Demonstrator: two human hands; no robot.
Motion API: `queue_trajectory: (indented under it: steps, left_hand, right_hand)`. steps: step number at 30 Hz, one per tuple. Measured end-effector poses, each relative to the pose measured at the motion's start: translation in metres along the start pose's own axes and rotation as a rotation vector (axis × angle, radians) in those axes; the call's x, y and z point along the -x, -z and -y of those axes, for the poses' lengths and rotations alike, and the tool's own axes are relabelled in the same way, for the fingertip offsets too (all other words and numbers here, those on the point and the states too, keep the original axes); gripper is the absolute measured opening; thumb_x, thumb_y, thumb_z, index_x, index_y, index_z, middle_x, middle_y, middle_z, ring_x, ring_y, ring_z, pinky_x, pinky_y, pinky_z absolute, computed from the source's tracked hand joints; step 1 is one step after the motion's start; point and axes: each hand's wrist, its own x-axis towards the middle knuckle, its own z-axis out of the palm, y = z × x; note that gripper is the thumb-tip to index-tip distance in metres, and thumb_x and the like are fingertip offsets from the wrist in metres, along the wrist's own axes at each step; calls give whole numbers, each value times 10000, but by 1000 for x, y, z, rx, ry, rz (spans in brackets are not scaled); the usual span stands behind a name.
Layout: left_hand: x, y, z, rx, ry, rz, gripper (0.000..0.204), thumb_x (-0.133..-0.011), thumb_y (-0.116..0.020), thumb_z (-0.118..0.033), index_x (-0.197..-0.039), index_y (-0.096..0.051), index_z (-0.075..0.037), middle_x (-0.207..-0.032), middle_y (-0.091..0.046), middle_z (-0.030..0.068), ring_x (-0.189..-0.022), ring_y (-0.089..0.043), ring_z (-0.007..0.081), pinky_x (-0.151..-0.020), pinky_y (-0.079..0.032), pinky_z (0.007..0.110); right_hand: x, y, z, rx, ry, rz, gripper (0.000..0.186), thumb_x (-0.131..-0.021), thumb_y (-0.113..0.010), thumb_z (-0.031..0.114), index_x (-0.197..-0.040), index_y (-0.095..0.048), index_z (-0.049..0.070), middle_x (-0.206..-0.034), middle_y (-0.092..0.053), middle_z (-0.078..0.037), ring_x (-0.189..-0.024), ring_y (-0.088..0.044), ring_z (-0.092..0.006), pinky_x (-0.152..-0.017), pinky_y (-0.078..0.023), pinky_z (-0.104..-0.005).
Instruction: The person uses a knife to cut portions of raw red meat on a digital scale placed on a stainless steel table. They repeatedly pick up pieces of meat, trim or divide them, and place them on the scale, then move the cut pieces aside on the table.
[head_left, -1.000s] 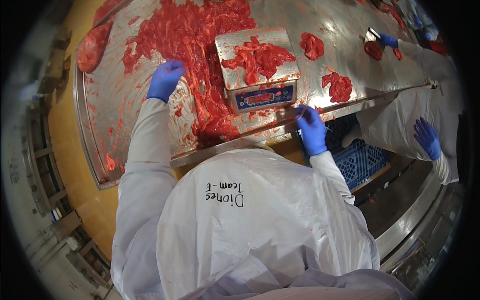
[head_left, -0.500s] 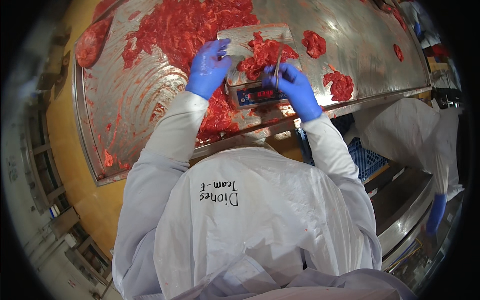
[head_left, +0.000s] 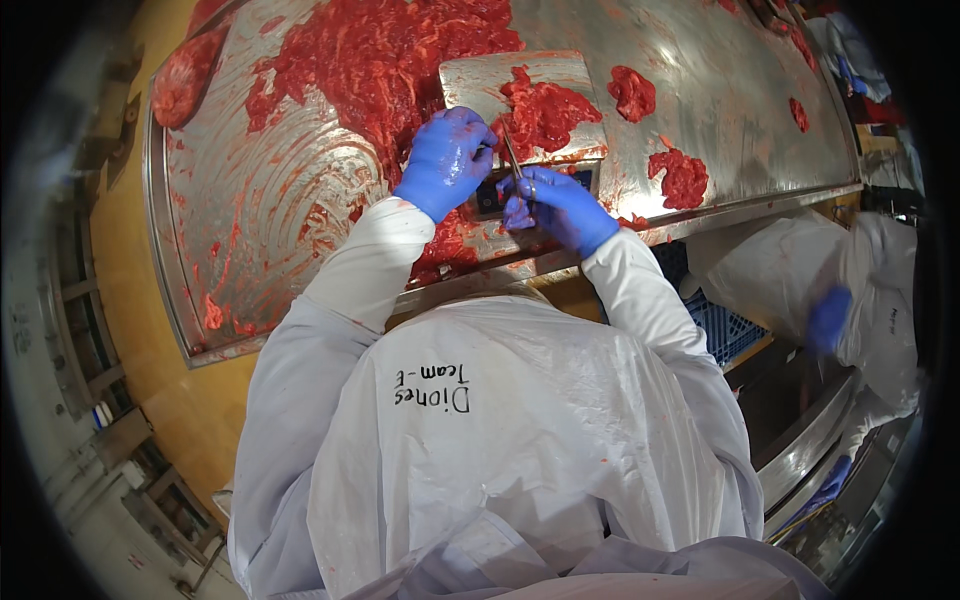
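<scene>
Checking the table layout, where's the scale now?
In the head view, the scale sits on the metal table, right of the big meat pile, left of two smaller pieces.

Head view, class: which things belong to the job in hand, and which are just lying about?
Seemingly in use:
right hand
slim metal tool, held in it
left hand, near the tool
scale
meat on the scale
perhaps the meat heap

Seemingly lying about:
large meat cut, far left
loose meat pieces right of the scale
blue crate

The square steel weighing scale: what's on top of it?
Ragged red raw meat lies on its smeared steel plate. The blue-gloved left hand covers the plate's near left corner; the surface under the meat is hidden too.
</scene>
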Motion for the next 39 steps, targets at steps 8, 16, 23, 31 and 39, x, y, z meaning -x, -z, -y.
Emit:
queue_trajectory:
  steps: [8,16,23,31,39]
  left_hand:
    - [29,11,26,210,131,5,164,-844,-771,-67,-1003,-737,-42,-1117,-682,132,-1089,-659,315,-938,-549,403]
    - [43,14,59,311,359,-190,258,-862,-771,-84,-1116,-749,-43,-1291,-633,180,-1207,-643,317,-1043,-521,371]
    - [58,20,86,275,571,-159,497,-865,-692,-103,-1359,-652,-64,-1416,-587,192,-1356,-548,334,-1149,-445,398]
    - [-68,-29,6,151,71,236,720,-801,-570,27,-1515,-523,-53,-1498,-579,199,-1390,-517,375,-1203,-389,413]
    - [-11,4,38,1076,512,-116,584,-930,-516,55,-1512,-505,14,-1435,-619,156,-1337,-578,243,-1158,-427,356]
  right_hand:
    - [1,-9,8,-65,-79,-90,277,-980,-731,196,-1166,-698,-7,-915,-713,-66,-802,-675,-169,-795,-571,-343]
    - [-2,-19,-48,206,-257,73,324,-973,-734,193,-1255,-705,34,-1041,-750,-60,-920,-734,-155,-903,-561,-315]
    - [64,42,-35,423,-67,91,192,-903,-756,39,-1081,-683,54,-1169,-721,-78,-1117,-676,-188,-979,-532,-333]
    - [6,1,61,657,256,-132,149,-933,-698,-11,-1074,-671,30,-1124,-727,-62,-1104,-683,-168,-987,-521,-319]
    - [-10,-60,12,944,422,-57,443,-920,-765,163,-1323,-612,61,-1226,-703,-160,-1116,-699,-278,-999,-540,-383]
